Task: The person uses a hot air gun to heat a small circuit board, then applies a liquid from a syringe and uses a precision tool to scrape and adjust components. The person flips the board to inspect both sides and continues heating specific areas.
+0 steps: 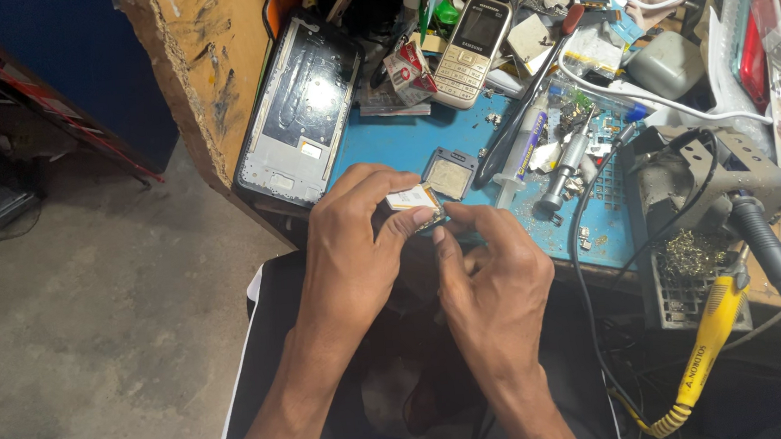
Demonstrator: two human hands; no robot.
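My left hand point(356, 250) pinches a small flat square part point(413, 197), pale with a metallic edge, between thumb and fingers just above the near edge of a blue work mat point(394, 145). From the other side, my right hand point(492, 272) meets it, with fingertips touching the part's lower right corner. A similar square grey-framed part point(449, 176) lies on the mat just behind my fingers. Whatever is under my palms is hidden.
A stripped phone frame point(300, 110) leans at the bench's left. A keypad phone point(470, 51), a syringe point(522, 149), a screwdriver point(529, 92), a white cable point(678, 99) and small parts crowd the back. A yellow-handled soldering iron point(707, 343) and its stand point(684, 178) sit at right.
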